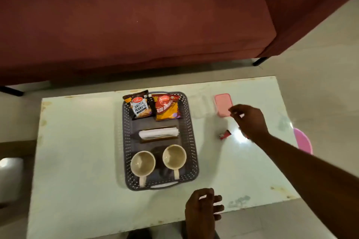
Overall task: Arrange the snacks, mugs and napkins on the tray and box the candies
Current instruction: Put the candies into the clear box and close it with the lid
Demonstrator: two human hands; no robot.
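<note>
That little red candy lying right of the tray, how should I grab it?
Probably pinch the red candy across its narrow width, coming from straight above: it lies flat and low on the table, with nothing touching it.

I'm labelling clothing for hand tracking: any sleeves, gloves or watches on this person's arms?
None visible. The right hand and forearm are bare to the frame edge: no sleeve, glove or watch. The left hand and wrist are bare too. Rings, if any, are too small to tell.

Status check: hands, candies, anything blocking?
Left hand open, empty. Right hand by pink lid, grip unclear. Candy loose on table, unboxed. Nothing blocking it.
</note>
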